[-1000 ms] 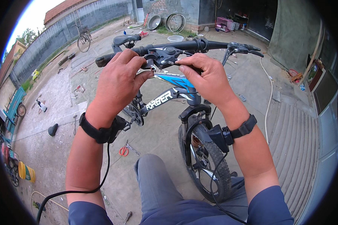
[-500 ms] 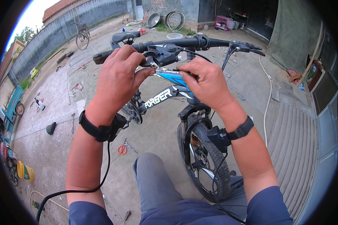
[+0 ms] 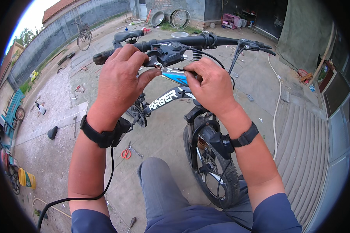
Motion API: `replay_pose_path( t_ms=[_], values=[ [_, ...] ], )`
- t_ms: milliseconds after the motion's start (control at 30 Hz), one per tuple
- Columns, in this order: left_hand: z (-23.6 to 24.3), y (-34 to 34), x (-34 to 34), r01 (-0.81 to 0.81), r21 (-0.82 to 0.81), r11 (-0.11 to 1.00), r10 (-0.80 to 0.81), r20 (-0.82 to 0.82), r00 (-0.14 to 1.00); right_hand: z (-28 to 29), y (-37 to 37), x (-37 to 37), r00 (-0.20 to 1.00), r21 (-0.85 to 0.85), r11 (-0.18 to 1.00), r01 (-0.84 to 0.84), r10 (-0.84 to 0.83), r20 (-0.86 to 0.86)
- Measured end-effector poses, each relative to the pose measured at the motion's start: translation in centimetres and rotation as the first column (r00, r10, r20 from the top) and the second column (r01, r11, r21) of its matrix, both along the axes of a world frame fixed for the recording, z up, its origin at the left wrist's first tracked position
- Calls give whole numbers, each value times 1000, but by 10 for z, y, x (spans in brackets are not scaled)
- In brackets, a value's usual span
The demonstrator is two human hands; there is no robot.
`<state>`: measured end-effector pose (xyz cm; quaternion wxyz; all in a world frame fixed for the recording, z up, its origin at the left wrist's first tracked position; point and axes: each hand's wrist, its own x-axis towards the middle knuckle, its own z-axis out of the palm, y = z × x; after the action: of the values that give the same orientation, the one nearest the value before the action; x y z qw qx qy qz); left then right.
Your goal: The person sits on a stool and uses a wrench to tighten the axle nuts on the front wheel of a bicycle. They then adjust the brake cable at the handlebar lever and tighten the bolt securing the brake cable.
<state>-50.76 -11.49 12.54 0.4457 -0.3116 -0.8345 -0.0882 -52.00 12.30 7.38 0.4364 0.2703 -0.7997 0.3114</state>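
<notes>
A bicycle handlebar [image 3: 192,41] crosses in front of me, with a black shifter unit [image 3: 169,53] on its left part. My left hand [image 3: 120,75] is closed round the brake lever [image 3: 152,62] below that unit, its thumb tip near a small metal fitting [image 3: 158,66]. In a pinch of thumb and forefinger, my right hand [image 3: 210,80] holds a thin brake cable [image 3: 175,70] that runs toward the fitting. The fingers partly hide the cable. Below the hands lies the blue, white and black bicycle frame [image 3: 169,98], with the front wheel [image 3: 214,167] under my right forearm.
Red-handled scissors [image 3: 126,153] and a wrench [image 3: 135,151] lie on the concrete near my knee. A loose saddle [image 3: 53,132], a spray bottle [image 3: 40,108] and a yellow bucket [image 3: 27,178] are at left. A pale hose [image 3: 278,105] runs along the right beside ridged steps [image 3: 295,155].
My right hand has shifted slightly left and down, still pinching the cable. The left hand stays at the lever, and the handlebar has moved a little left in view.
</notes>
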Motion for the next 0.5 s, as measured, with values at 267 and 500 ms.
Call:
replay_pose_path(
  t_ms=[267,500],
  values=[
    [0,1,4,-11,-6,1000,11,15,1000,-1,0,3,997,47,997,-66,64,49],
    [-2,1,-2,33,1,999,-33,-45,998,-4,-13,4,993,98,991,-92,84,83]
  ],
)
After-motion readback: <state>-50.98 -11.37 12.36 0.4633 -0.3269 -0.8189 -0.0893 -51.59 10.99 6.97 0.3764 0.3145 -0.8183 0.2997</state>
